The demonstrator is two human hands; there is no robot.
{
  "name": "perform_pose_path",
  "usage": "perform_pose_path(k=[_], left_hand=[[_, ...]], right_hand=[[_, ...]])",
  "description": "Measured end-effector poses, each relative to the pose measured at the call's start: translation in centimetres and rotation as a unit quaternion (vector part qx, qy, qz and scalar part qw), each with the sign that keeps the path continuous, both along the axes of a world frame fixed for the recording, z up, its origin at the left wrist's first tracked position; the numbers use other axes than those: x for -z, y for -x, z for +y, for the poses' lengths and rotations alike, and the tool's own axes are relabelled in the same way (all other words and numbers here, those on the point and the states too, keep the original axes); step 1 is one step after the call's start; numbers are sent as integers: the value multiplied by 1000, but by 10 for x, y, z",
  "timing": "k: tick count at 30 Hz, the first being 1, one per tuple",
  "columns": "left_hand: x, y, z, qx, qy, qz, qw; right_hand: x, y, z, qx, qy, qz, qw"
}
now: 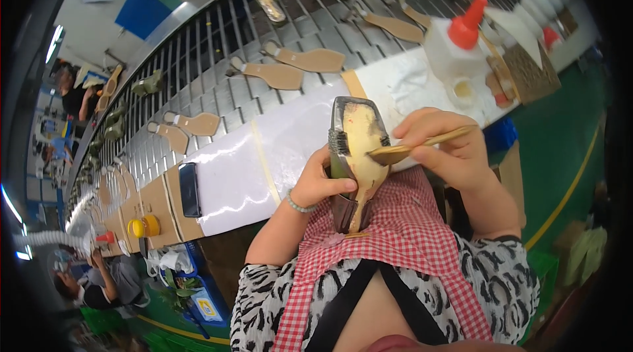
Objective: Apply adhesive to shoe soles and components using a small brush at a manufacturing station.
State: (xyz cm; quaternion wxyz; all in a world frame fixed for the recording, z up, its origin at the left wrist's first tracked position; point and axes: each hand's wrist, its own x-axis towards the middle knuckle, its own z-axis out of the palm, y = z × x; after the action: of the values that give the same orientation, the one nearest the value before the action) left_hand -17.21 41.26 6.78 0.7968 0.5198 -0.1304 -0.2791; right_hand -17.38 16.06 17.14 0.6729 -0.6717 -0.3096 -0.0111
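A shoe on its last (361,129), dark green and black at the sides with a cream-coloured underside, is turned bottom up before my apron. My left hand (316,182) is closed round its side, the thumb lying across the narrow part. In my right hand (452,147) is a wooden-handled brush (428,141), gripped between thumb and fingers. Its dark tip touches the cream underside near the middle. What my left fingers do behind the shoe is hidden.
A white bottle with a red cap (467,22) and a small cup (463,90) stand at the right of the bench. Tan soles (273,75) lie on the roller conveyor (217,98) beyond. A phone (190,189) and a yellow jar (144,225) are left. Other people sit far left.
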Motion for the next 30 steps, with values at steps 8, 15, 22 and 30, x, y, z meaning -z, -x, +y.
perform_pose_path(k=[8, 15, 22, 30], left_hand=[[-2, -42, 67, -226, 324, 171, 902], [-7, -156, 188, -393, 230, -3, 890], [-39, -310, 236, -430, 74, -119, 892], [10, -437, 277, -392, -66, -145, 906]], right_hand=[[38, -13, 20, 33, -88, 144, 985], [76, -46, 44, 64, -115, 240, 962], [97, -85, 55, 64, -109, 283, 951], [113, -116, 67, 64, -110, 342, 931]])
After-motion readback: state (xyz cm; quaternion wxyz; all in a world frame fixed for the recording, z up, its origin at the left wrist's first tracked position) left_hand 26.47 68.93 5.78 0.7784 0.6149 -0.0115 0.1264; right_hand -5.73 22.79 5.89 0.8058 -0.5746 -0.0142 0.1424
